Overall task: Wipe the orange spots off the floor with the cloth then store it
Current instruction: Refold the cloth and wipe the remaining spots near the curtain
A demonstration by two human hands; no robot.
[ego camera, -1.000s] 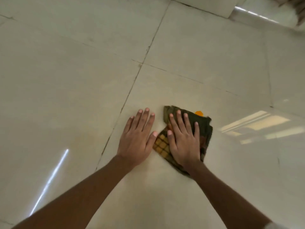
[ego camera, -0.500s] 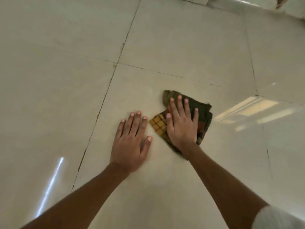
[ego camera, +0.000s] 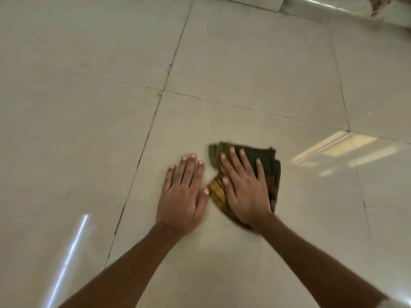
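A folded dark green cloth (ego camera: pixel 268 160) with a yellow checked corner lies flat on the pale tiled floor (ego camera: pixel 244 63). My right hand (ego camera: pixel 244 187) presses down on top of it, fingers spread, covering most of it. Flat on the bare tile just left of the cloth rests my left hand (ego camera: pixel 183 194), holding nothing, its thumb close to the cloth's yellow corner. No orange spot shows on the floor; whatever lies beneath the cloth is hidden.
Dark grout lines (ego camera: pixel 155 112) cross the tiles left of and beyond my hands. A bright window reflection (ego camera: pixel 333 150) lies on the tile to the right. A wall base (ego camera: pixel 251 2) and a frayed brownish thing (ego camera: pixel 382 4) sit at the far top edge.
An orange patch that showed at the cloth's far edge one second ago is gone from sight. My right hand has kept sliding the cloth on the tile; the left hand stays flat beside it.
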